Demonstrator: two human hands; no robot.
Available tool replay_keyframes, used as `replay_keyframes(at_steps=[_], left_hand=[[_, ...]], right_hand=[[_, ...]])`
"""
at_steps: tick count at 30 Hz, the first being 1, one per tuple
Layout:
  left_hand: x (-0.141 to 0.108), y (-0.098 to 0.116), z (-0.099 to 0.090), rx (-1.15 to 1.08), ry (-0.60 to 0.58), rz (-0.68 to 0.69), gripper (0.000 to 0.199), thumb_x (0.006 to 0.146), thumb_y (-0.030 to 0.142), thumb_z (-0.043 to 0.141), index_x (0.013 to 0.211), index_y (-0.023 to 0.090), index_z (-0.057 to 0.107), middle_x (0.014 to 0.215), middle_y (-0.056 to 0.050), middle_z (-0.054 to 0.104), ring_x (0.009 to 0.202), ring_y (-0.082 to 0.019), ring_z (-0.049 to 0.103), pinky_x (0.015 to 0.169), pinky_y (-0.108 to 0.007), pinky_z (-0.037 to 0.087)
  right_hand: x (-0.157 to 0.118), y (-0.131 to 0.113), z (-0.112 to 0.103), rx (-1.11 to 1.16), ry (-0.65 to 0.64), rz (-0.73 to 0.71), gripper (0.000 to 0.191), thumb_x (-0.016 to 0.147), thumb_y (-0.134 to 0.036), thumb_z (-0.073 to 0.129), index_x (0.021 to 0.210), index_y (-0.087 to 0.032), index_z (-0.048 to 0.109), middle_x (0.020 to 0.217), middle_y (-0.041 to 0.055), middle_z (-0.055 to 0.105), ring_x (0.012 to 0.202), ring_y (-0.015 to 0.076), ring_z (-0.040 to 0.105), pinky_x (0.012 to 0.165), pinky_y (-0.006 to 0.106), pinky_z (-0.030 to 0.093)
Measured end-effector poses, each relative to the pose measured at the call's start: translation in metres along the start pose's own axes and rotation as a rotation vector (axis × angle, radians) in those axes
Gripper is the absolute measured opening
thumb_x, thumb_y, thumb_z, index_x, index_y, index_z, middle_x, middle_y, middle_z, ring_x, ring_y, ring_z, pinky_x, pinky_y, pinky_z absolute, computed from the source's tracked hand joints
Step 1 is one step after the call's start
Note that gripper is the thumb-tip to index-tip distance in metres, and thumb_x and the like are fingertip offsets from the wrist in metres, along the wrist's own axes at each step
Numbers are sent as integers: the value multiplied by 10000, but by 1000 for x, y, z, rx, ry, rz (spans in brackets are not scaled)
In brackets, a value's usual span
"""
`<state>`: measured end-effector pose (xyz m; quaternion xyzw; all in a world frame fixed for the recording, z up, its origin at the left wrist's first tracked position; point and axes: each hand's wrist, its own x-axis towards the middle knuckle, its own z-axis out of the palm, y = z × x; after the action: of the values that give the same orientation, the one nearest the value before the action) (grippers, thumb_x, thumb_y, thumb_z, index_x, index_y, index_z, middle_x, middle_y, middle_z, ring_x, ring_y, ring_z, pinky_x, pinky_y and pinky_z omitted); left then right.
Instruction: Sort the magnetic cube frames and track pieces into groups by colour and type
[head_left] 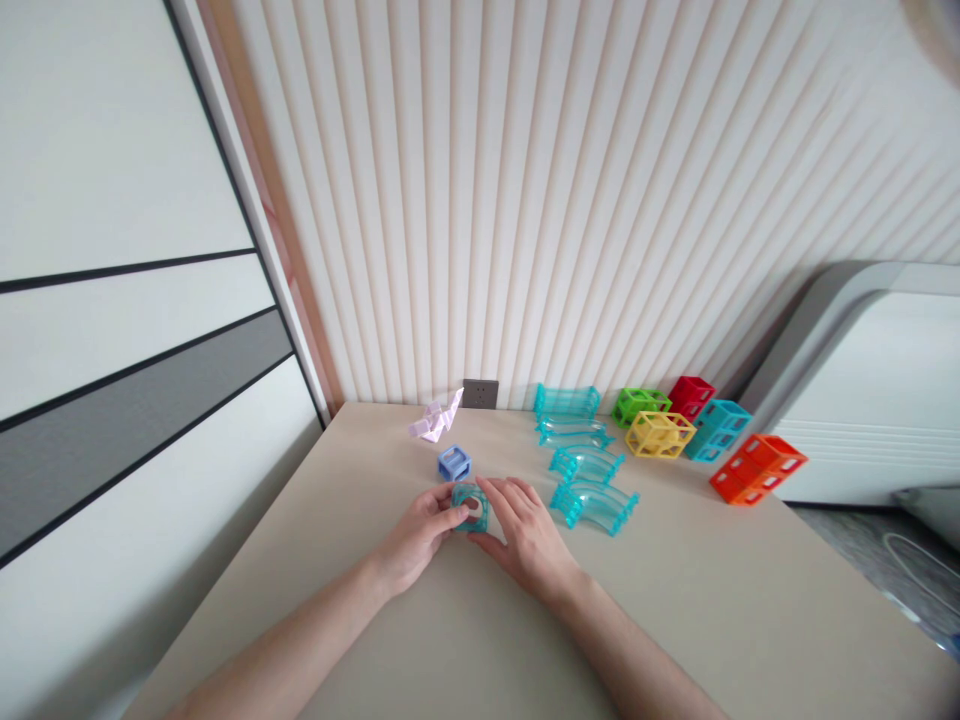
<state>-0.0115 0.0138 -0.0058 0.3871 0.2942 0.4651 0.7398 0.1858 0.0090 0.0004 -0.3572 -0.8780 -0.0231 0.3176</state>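
Between my two hands is a translucent teal square block with a round opening (pixel 481 497). My left hand (pixel 418 535) grips its left side, the thumb lying across the front. My right hand (pixel 526 535) curves around its right side, with fingertips at the top edge and the thumb low down. Just behind the block, a blue open-frame cube (pixel 454 463) stands on the table (pixel 420 640). Part of the teal block is covered by my fingers.
Teal curved track pieces (pixel 596 507) and a straight teal track piece (pixel 568 402) lie right of my hands. Farther right are green (pixel 639 405), yellow (pixel 660 434), red (pixel 691 397), blue (pixel 718 430) and orange (pixel 757 468) open-frame blocks. A lilac angular piece (pixel 437 416) sits near the wall.
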Motion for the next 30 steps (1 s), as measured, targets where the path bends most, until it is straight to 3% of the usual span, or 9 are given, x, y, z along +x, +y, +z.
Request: replay_keyframes(at_steps=[9, 18, 30], left_hand=[[2, -3, -3, -63, -49, -18, 262, 768, 254, 843, 994, 168, 739, 960, -61, 744, 890, -179, 664, 852, -299, 474], [0, -6, 2, -23, 72, -7, 415, 692, 242, 897, 1068, 170, 740, 1035, -80, 778, 1040, -219, 681, 957, -326, 487], [2, -11, -2, 31, 20, 27, 436, 704, 258, 891, 1103, 185, 732, 1120, -82, 759, 1071, -216, 686, 1010, -334, 483]], right_hand=[[-4, 4, 6, 39, 14, 66, 653, 926, -381, 680, 1483, -170, 414, 1208, 169, 689, 1079, 301, 655, 926, 476, 550], [-1, 0, 5, -72, -12, 29, 728, 906, -330, 701, 1523, -146, 360, 1368, 184, 607, 1278, 301, 560, 1052, 489, 495], [1, -3, 11, -151, -8, -46, 506, 974, -207, 585, 1459, -157, 453, 1264, 165, 677, 1153, 286, 637, 1022, 492, 490]])
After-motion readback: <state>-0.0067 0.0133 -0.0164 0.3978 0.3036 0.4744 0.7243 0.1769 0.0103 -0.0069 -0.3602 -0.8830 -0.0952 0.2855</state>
